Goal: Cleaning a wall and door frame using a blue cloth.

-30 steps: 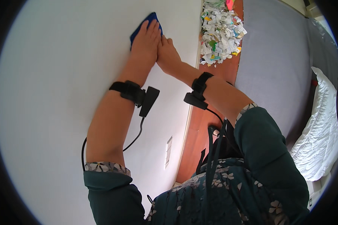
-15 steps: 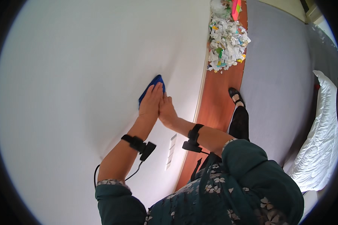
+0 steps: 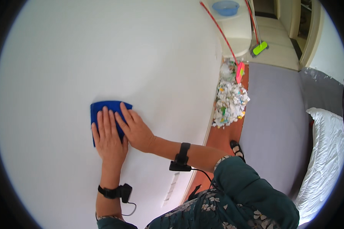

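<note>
Two bare hands press a blue cloth (image 3: 110, 104) flat against a white wall (image 3: 160, 57), left of the middle of the view. Beside the wall's foot runs a strip of reddish floor (image 3: 218, 141), much of its upper stretch taken up by a heap of torn scraps (image 3: 230, 103), mostly white with bits of green and yellow. A broom's pink head (image 3: 240, 72) stands at the top of that heap, its striped red pole slanting up to the left across the wall. A green brush head (image 3: 260, 48) is farther off. A grey surface (image 3: 271, 114) lies beyond the floor strip, with a quilted white bundle (image 3: 323, 152) at its right. A black shoe (image 3: 236, 149) shows near the floor's edge.

A blue basin (image 3: 226, 13) sits on a pale rounded stand (image 3: 237, 34); its contents are too small to tell.

The cloth's top edge runs across the view, dipping slightly at the right; its left edge runs nearly upright. Hands hide the lower part, so which way is longer cannot be told. The left hand (image 3: 111, 139) lies on the cloth's lower middle, fingers upward, and the right hand (image 3: 137, 131) on its right side, fingers up and leftward. Each grip is spread flat, unclosed.
</note>
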A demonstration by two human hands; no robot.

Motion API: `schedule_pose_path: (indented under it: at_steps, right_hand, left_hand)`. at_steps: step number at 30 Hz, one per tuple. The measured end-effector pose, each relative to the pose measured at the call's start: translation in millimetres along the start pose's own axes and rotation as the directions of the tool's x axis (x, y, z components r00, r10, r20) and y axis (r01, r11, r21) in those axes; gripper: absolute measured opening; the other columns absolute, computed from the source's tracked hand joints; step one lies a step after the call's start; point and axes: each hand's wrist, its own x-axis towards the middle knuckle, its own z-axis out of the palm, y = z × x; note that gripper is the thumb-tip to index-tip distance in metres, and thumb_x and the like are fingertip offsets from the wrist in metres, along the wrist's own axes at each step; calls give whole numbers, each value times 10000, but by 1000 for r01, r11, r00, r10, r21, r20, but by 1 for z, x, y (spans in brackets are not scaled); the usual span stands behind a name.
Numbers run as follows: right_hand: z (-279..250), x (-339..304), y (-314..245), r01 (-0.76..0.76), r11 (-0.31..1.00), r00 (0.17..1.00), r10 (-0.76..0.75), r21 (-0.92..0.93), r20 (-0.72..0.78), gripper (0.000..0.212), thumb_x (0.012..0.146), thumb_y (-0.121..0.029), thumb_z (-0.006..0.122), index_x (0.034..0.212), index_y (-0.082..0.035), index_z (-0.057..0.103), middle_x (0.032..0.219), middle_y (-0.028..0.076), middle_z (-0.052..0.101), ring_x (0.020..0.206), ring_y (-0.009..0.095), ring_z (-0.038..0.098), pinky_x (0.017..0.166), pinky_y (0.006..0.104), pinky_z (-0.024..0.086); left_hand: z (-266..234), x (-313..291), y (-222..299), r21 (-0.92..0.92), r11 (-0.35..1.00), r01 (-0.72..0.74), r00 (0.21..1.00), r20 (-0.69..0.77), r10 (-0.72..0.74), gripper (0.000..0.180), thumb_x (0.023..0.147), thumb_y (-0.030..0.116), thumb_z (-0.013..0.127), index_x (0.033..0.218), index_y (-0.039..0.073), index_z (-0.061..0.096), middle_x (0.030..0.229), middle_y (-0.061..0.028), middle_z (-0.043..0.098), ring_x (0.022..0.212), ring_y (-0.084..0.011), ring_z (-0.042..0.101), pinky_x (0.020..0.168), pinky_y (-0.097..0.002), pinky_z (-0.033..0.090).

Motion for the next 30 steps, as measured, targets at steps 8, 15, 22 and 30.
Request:
schedule_pose_path:
  at_steps: [8,15,22,30]
  right_hand:
    - [-19,26,17,224,966,975,-224,-127,14,529,906,-112,545,1354,163,482,1495,373,368,1377,444,404,1114,469,398]
    - [-38,48,83,231,931,973,-224,-281,58,566,914,-156,533,1395,135,464,1499,363,376,1425,445,356,1158,483,342]
    - [-52,89,208,195,939,979,-168,-285,116,534,906,-185,561,1366,85,529,1509,315,406,1418,428,374,1185,512,270]
    - [-51,117,298,115,964,985,-80,-239,150,543,920,-313,581,1364,-2,574,1529,256,403,1432,400,329,1179,558,240]
  left_hand:
    - [14,8,16,69,981,180,980,-101,-173,688,937,257,526,1539,-12,325,1630,-193,264,1536,-344,180,1228,-512,68]
    - [53,71,60,163,956,242,958,-193,-210,646,976,228,478,1558,14,297,1640,-189,241,1541,-335,164,1227,-524,54]
    - [117,184,108,160,953,258,954,-196,-226,735,974,313,518,1594,58,216,1668,-182,150,1554,-325,106,1221,-524,5]
    - [156,271,150,255,939,231,958,-228,-174,874,968,442,532,1620,87,70,1685,-164,49,1559,-334,4,1214,-540,-34]
